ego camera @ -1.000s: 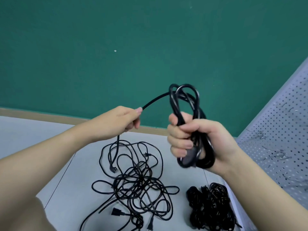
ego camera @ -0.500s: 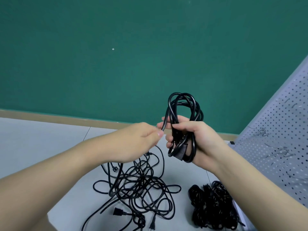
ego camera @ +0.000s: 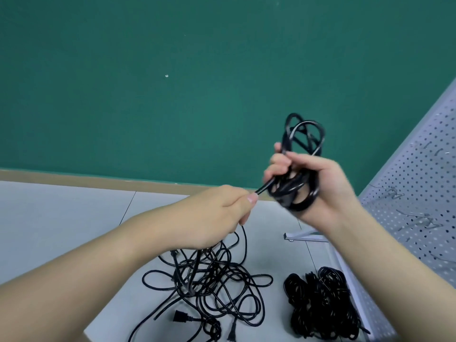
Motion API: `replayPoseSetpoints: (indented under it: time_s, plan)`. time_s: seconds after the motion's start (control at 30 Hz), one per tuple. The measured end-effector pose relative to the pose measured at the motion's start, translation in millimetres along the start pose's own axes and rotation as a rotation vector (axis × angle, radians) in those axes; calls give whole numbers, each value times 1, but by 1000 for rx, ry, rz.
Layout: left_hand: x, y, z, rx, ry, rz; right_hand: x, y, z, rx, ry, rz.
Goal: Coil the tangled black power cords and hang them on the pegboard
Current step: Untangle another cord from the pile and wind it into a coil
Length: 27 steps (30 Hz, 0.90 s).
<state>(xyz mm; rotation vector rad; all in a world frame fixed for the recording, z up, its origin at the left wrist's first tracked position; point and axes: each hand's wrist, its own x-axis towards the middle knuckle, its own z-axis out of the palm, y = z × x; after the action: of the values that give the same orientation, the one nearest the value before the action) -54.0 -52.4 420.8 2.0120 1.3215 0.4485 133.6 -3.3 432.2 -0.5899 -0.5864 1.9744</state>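
Pegboard (ego camera: 419,169) beside tangled cords (ego camera: 209,287)

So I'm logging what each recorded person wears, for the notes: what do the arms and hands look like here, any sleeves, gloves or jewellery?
Both arms are bare as far as the frame shows: no sleeves, no gloves. The left hand and right hand show no rings, and neither wrist carries a watch or bracelet. A short, unpainted-looking nail shows on the left thumb. The right hand is motion-blurred, so fine detail there cannot be told.
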Motion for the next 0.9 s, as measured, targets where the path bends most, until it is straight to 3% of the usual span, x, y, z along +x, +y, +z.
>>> replayPoseSetpoints:
  time_s: [0.2,0.4,0.63,0.9]
  plan:
    - [-7,-8,-17,165,39,-33,5,-35,-25,80,106,-135]
    - [-14,-15,-32,471,44,-4,10,-34,-41,-174,302,-238]
    - [-23,-3,-16,651,-217,-58,14,-11,-41,-234,310,-180]
    - [-26,14,0,685,-270,-29,20,8,-34,-307,516,-272]
